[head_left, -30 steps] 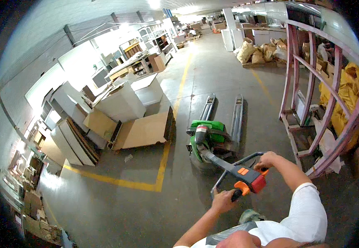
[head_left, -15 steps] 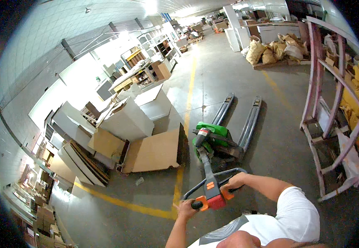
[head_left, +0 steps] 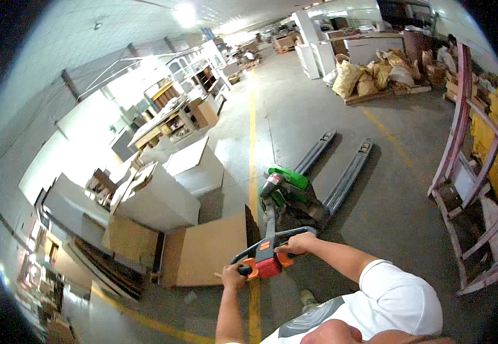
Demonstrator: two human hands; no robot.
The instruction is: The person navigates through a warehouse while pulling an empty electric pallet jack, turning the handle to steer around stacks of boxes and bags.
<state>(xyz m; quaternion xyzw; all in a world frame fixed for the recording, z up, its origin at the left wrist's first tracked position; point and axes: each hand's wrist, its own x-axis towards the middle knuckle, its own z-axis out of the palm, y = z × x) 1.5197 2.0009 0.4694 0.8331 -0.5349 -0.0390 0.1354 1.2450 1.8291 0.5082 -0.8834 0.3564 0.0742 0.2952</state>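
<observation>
A green electric pallet truck [head_left: 295,192] stands before me, its two bare grey forks [head_left: 349,178] pointing away and to the right. Its black loop handle has a red and orange control head [head_left: 268,265]. My left hand [head_left: 233,277] is wrapped round the handle's left grip, beside an orange lever. On the other grip my right hand [head_left: 298,243] is closed, its arm reaching across from the right. Just left of the handle, a brown cardboard-coloured panel or box [head_left: 206,252] lies close to the truck.
White cabinets [head_left: 160,192] and leaning boards [head_left: 97,258] stand at the left. A pinkish, ladder-like frame [head_left: 461,132] rises at the right. Filled yellowish sacks [head_left: 369,80] sit on a pallet farther back. A yellow floor line [head_left: 253,120] runs away beside the truck.
I have moved forward with the truck, so the brown panel and cabinets appear nearer. The handle and both hands have shifted left in view. Both hands keep their grip.
</observation>
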